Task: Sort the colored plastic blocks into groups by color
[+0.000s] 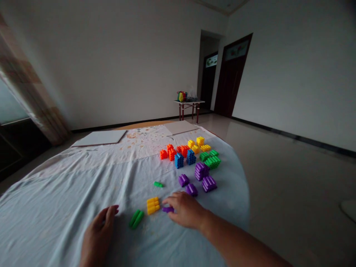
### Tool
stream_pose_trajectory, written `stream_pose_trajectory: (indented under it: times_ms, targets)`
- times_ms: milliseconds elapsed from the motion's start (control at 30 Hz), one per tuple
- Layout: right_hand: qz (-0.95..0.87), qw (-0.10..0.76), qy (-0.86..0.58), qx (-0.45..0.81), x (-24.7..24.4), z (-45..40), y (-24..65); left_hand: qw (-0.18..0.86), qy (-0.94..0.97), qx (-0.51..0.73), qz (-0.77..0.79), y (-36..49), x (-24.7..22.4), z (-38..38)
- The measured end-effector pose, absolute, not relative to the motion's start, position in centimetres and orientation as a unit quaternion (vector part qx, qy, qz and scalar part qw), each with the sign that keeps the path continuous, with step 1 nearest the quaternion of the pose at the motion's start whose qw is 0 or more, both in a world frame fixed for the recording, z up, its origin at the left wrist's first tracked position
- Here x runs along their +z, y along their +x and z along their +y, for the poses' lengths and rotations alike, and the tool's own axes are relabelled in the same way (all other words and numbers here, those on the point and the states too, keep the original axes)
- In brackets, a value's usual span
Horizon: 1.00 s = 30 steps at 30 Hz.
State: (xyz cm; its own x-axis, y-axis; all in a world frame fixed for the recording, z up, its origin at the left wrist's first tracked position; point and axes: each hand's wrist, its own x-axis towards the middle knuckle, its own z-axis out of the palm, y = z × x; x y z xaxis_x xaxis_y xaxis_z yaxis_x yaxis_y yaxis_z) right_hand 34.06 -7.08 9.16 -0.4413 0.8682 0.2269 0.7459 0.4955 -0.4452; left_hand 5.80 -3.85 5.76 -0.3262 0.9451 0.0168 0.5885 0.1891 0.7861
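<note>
Tablecloth [69,207]: work surface. Right hand [185,208]: fingers bent around purple block [167,210]; clamping cannot be told. Left hand [98,226]: loosely curled, closure cannot be told. Purple block lies beside joined yellow blocks [152,205]. Apparent step: positioning it; next move calls for fingertip precision.

Left hand [97,230]: human, bare; slim in build, tapering fingers [110,212], dark pinkish-red at the nail tips [117,208] (possibly varnish; too small to be certain). Right hand [185,209]: human, bare; back broad and smoothly rounded, narrowing to the wrist [205,219]. Right forearm [236,239]: bare along its visible length, long, even in outline, broadening away from the wrist to the lower edge of view. Surface: plain and smooth-looking; finer markings indistinct in the dim light.
</note>
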Motion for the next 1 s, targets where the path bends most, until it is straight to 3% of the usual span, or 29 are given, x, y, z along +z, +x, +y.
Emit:
stream_pose_trajectory:
  times_ms: [100, 200, 400, 733, 1000]
  targets:
    - [-0.766, 0.332, -0.527, 0.157, 10.0, -7.5, 37.2, 0.243, 0.525, 0.353, 0.735, 5.6, 5.7, -3.7]
    - [-0.694, 0.392, -0.592, 0.118, 10.4, -7.6, 41.5, 0.239, 0.525, 0.349, 0.739, 5.7, 5.8, -3.6]
    - [-0.665, 0.364, -0.651, 0.046, 9.4, -7.3, 47.7, 0.240, 0.525, 0.358, 0.734, 5.9, 6.2, -3.8]
    - [-0.684, 0.302, -0.663, 0.030, 9.4, -7.0, 47.4, 0.214, 0.529, 0.349, 0.743, 5.5, 5.3, -3.5]
    - [-0.717, 0.383, -0.577, 0.081, 11.8, -7.5, 43.1, 0.223, 0.532, 0.370, 0.728, 5.9, 5.5, -3.9]
